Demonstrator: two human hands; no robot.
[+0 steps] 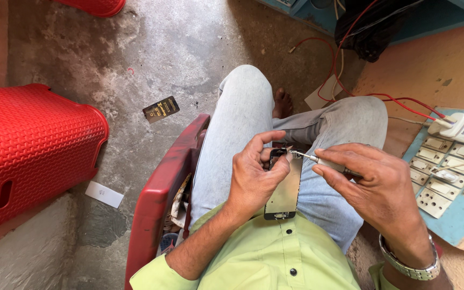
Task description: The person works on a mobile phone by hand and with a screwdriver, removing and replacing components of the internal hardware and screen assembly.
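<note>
My left hand [256, 174] grips an opened phone panel [287, 188] by its left edge, holding it above my lap with the shiny metal back facing up. In my right hand [374, 185] is a small screwdriver [318, 160], pinched between thumb and fingers. Its tip touches the top end of the panel, close to my left thumb. A metal watch sits on my right wrist. I am seated in a red plastic chair [162, 193], in light jeans and a green shirt.
A red plastic stool [28, 150] stands at the left. On the concrete floor lie a dark flat phone battery [160, 109] and a white paper scrap [103, 194]. A blue board with switches and sockets [449, 185], a white charger and red wires is at the right.
</note>
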